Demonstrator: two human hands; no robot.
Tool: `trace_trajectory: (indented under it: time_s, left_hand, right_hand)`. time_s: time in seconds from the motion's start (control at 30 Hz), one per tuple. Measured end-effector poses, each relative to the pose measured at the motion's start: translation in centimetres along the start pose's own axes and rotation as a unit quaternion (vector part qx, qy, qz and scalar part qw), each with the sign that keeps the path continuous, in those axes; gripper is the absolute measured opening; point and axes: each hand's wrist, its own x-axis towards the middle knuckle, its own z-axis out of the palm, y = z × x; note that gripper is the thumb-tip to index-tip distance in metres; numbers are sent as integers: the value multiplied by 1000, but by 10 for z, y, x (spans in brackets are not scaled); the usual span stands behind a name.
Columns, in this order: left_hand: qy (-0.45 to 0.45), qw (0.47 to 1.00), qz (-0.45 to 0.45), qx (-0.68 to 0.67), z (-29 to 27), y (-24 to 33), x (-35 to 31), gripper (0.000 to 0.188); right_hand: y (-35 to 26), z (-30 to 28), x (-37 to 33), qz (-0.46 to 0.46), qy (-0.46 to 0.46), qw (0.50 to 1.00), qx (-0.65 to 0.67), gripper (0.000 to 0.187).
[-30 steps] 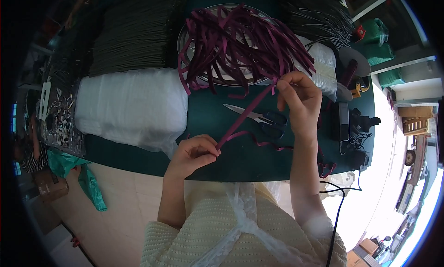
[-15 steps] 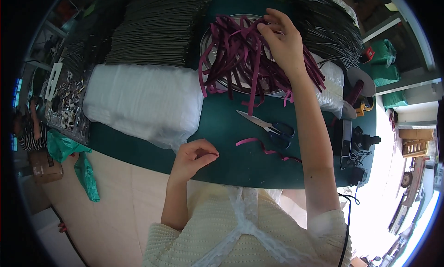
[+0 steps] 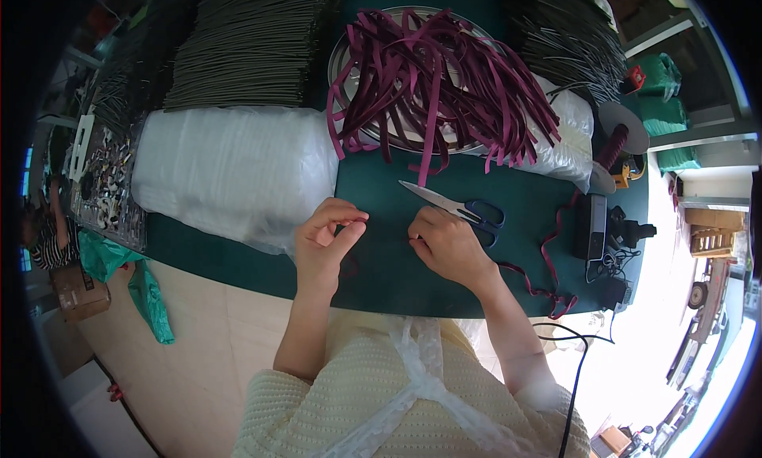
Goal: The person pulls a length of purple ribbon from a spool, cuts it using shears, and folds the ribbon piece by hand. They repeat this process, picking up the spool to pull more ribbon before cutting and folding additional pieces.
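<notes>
My left hand (image 3: 319,240) is raised over the table's near edge, thumb and forefinger pinched on what looks like a thin piece of dark reddish ribbon; a faint curl of it hangs below. To its right, my right hand (image 3: 448,244) is closed, fingers curled down over a purple ribbon (image 3: 548,248) that runs out past the wrist toward a spool (image 3: 613,147). Its end is hidden under the hand. Scissors with dark blue handles (image 3: 486,220) lie just beyond the right hand, blades pointing left. Many cut purple ribbons (image 3: 444,85) are heaped on a round metal tray (image 3: 340,65).
A plastic-wrapped white bundle (image 3: 234,176) lies at left, with dark thin rods (image 3: 246,49) behind it. A clear box of small parts (image 3: 107,188) stands farther left. Black adapters and cables (image 3: 591,228) sit at the right edge. Another person (image 3: 51,228) is at far left.
My right hand has come back from the ribbon heap to the near table, over the loose ribbon. My left hand has risen slightly and moved farther from me. The ribbon from the spool has shifted.
</notes>
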Motion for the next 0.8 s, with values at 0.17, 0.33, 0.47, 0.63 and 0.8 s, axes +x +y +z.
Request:
trace_trajectory:
  time_s: [0.17,0.33,0.47,0.63,0.8]
  left_hand:
    - [-15,998,-36,-42,26,7,0,16]
    - [-5,1000,25,-4,44,9,5,17]
    - [-14,996,68,46,53,14,4,18]
    - [-11,999,19,-50,57,16,-2,20]
    - [-18,996,21,-86,61,18,-5,18]
  right_hand:
    - [-38,-23,2,146,89,929,328,10]
    - [-58,-33,3,97,222,869,431,6]
    - [-60,-28,1,168,216,839,471,6]
    - [-60,-25,0,169,238,810,508,7]
    - [-62,-28,1,160,256,803,513,7]
